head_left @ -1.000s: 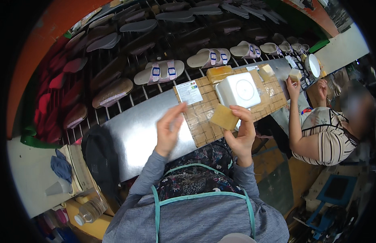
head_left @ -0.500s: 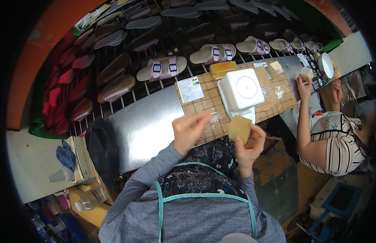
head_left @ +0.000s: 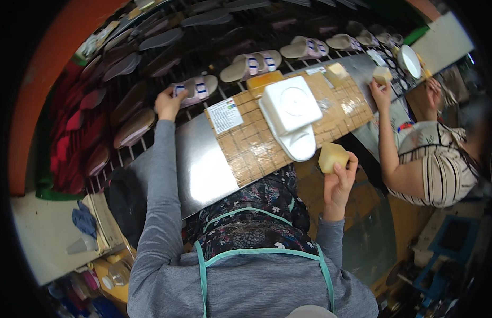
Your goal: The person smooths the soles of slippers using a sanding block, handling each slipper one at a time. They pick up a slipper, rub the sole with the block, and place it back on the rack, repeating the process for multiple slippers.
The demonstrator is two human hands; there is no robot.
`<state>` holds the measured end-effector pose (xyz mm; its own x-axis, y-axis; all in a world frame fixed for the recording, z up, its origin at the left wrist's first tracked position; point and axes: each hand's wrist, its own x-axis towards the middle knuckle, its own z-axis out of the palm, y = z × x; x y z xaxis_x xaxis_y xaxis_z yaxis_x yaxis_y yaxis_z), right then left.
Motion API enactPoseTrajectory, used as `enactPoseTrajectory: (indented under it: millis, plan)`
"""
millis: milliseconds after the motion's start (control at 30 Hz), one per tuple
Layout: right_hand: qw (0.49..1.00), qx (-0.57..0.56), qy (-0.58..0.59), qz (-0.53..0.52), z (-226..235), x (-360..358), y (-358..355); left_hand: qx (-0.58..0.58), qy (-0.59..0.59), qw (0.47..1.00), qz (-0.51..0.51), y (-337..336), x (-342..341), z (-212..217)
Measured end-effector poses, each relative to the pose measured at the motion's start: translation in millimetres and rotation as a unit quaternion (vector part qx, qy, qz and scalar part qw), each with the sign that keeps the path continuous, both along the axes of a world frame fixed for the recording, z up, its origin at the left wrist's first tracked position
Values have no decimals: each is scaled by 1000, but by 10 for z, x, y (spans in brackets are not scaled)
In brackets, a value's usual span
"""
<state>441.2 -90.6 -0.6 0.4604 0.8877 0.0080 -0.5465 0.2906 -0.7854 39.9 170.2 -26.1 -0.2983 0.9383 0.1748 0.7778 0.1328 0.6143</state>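
My left hand (head_left: 169,103) is stretched out to the rack, its fingers closed on the left end of a sandal (head_left: 198,88). The sandal has a light footbed and two pinkish straps with blue buckles, and part of it is hidden behind my fingers. In my right hand (head_left: 340,183), raised near the table's front edge, is a pale yellow block (head_left: 333,157), pinched between thumb and fingers. A white plastic container (head_left: 291,106) stands between my hands on the brown taped board (head_left: 246,153). An orange-yellow block (head_left: 264,81) lies behind it.
More sandals (head_left: 251,65) line the slatted rack beyond the metal table (head_left: 193,159). A printed sheet (head_left: 224,115) lies on the board. At the right a co-worker's hand (head_left: 381,94) holds another pale block (head_left: 382,74) near a white bowl (head_left: 410,62).
My left hand has moved from over the board out to the sandal and taken hold of it. My right hand, with the block, has shifted slightly right, away from the container.
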Motion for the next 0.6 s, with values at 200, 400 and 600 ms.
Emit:
enactPoseTrajectory:
  millis: [200,400,600]
  plan:
    - [981,-26,171,85,-152,168,-115,232,-51,970,-59,-1184,563,653]
    - [970,-63,218,86,-271,95,-100,105,-90,980,-141,-2065,817,474]
    - [992,-120,24,8,-124,-68,-50,96,108,937,-316,-2064,746,130]
